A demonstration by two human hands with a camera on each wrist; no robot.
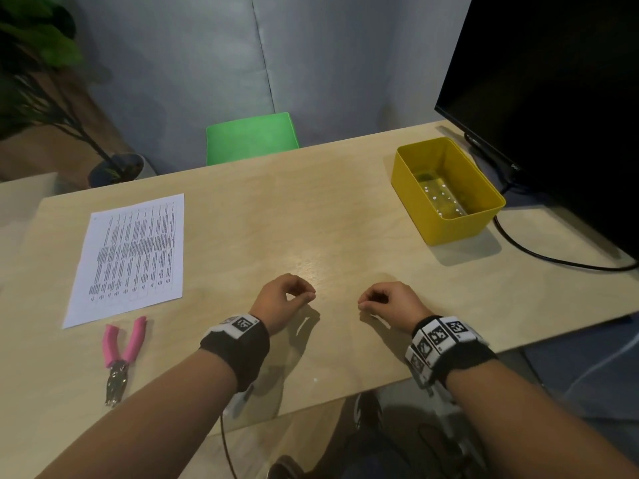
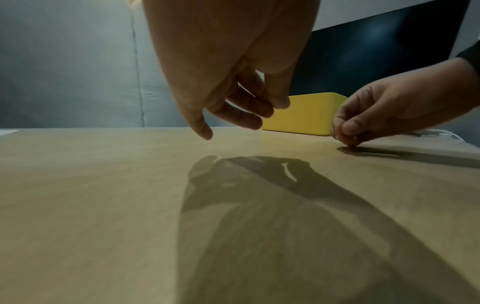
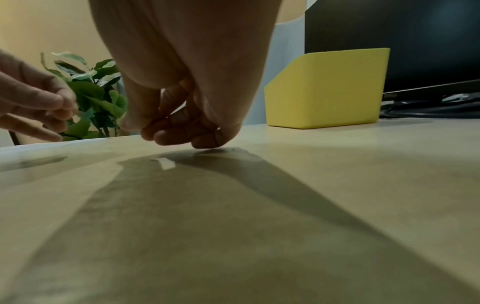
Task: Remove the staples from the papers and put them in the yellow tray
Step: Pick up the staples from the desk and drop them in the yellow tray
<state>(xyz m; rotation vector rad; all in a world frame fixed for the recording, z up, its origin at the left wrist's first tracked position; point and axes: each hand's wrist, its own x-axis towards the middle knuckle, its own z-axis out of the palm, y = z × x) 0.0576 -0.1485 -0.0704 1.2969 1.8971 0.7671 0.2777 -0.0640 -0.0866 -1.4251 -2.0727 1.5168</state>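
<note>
From the head view I see both hands loosely curled and empty, left hand [image 1: 285, 299] nearest the papers [image 1: 129, 257] and pliers [image 1: 121, 357]; wrist views show the yellow tray [image 2: 298, 115] far right, so I'd grab pliers first

A: Non-task items on the wooden table [image 1: 311, 209]?
B: Black Dell monitor [image 1: 553, 98] at the far right, its black cable [image 1: 539, 252] trailing across the tabletop.
A: Beyond the table?
B: Green chair [image 1: 251, 138] against the far edge; potted plant [image 1: 41, 81] on the floor, far left; grey wall panel [image 1: 328, 63] behind.
</note>
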